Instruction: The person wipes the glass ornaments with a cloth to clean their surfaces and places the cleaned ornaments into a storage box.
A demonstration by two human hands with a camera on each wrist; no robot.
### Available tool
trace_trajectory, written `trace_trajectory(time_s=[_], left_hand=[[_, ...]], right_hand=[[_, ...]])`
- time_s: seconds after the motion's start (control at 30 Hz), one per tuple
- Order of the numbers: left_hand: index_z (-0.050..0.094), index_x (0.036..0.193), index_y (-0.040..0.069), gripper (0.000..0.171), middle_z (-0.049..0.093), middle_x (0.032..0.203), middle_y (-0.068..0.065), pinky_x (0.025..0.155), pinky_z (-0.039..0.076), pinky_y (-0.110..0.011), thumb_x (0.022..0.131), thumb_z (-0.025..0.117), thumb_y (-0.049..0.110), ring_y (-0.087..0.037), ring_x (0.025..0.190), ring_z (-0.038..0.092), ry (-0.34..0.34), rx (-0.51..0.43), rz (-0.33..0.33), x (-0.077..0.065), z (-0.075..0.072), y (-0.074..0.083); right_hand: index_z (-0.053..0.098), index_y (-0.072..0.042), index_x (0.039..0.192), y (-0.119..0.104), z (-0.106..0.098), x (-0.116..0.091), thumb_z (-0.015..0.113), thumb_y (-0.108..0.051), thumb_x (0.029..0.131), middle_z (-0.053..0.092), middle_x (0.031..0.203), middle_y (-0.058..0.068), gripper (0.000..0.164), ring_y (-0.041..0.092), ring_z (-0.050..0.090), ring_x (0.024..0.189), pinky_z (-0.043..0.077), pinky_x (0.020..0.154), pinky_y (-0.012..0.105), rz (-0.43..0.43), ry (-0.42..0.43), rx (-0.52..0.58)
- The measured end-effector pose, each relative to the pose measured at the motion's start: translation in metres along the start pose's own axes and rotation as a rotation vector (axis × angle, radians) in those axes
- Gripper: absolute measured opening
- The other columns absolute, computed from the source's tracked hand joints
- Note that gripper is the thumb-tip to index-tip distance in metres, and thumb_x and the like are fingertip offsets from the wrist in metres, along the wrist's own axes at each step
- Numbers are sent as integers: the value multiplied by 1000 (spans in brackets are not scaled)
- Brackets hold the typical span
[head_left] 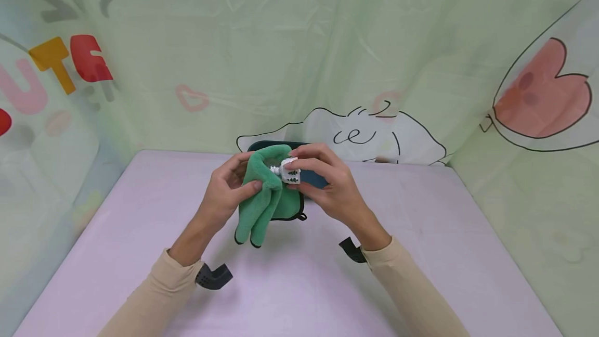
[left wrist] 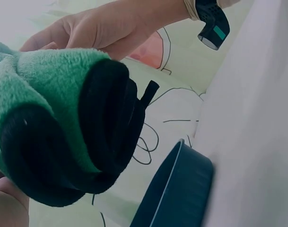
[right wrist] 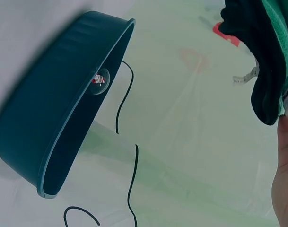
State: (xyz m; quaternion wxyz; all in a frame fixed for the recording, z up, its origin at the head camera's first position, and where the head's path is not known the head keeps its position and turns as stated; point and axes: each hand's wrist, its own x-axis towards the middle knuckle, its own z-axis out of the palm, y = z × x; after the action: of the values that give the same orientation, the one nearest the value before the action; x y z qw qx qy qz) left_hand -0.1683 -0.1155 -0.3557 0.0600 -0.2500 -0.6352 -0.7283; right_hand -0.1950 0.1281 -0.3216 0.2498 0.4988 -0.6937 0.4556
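Note:
My left hand grips a green plush cloth with black edging, thumb on the near side. Folded double, the cloth hangs in front of me above the table. In my right hand, thumb and fingers pinch a small snow globe by its white base, which has dark green trees on it. A white figure shows on the globe's left side, against the cloth. In the left wrist view, the cloth's thick black edge covers much of the work.
Behind the hands, a dark blue bin stands at the table's back edge. Inside it, the right wrist view shows a clear globe with a red and white figure. A lilac-covered table reaches back to printed curtains.

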Motion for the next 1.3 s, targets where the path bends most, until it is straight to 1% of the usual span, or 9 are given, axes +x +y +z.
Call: trace_trajectory(time_s=[0.17,0.37,0.47,0.63,0.73,0.9,1.07,1.17,1.3], left_hand=[[52,140,-3,53,64,122,-3,95,52,-25,93,72,8,-19,113,60,13,-2,12,0,1,-3],[52,140,-3,54,63,123,-5,95,52,-25,91,73,5,-20,112,59,11,-24,40,0,4,-3],[52,140,-3,55,63,125,-6,94,53,-25,91,74,5,-20,113,59,-4,-33,67,0,4,-3],[51,140,-6,56,62,124,-7,91,55,-25,91,76,5,-19,110,60,-31,-26,116,0,5,-4],[52,139,-5,55,62,124,-6,91,56,-26,90,76,3,-20,110,60,-40,-14,136,0,4,-5],[53,139,-3,56,62,124,-6,92,56,-27,89,78,3,-20,111,59,-42,1,149,0,4,-6],[51,138,-6,59,62,123,-4,92,56,-27,88,80,7,-20,111,59,-54,17,167,0,5,-5],[50,138,-8,60,61,123,-3,92,56,-28,88,80,5,-19,110,59,-63,32,184,-1,5,-5],[50,138,-9,60,61,124,-3,93,56,-28,86,79,0,-19,110,60,-70,53,197,-2,5,-5]], right_hand=[[73,-5,119,1,0,0,88,6,72,63,122,14,51,27,62,115,53,97,30,-6,6,-23],[72,-4,122,1,-1,-1,90,0,72,66,122,13,54,26,64,115,54,97,32,-6,1,-36],[71,-3,125,1,-2,-2,90,-9,76,67,123,13,53,25,65,114,57,93,32,0,-3,-28],[69,0,125,2,-3,-5,85,-29,82,68,116,12,54,22,69,102,60,86,31,34,-13,10],[70,-1,124,2,-4,-6,83,-34,83,69,113,10,55,20,71,96,60,84,30,64,-21,28],[71,-1,122,0,-5,-6,84,-36,82,69,105,7,54,16,71,87,61,79,29,111,-18,38],[71,-1,118,-2,-5,-5,83,-37,84,70,96,6,51,13,68,80,61,72,28,143,-13,44],[72,0,115,-4,-6,-5,85,-30,84,70,91,6,45,13,68,76,61,69,28,177,-12,61],[73,-1,113,-7,-6,-4,86,-10,82,71,87,5,35,14,67,73,60,67,28,249,-12,85]])
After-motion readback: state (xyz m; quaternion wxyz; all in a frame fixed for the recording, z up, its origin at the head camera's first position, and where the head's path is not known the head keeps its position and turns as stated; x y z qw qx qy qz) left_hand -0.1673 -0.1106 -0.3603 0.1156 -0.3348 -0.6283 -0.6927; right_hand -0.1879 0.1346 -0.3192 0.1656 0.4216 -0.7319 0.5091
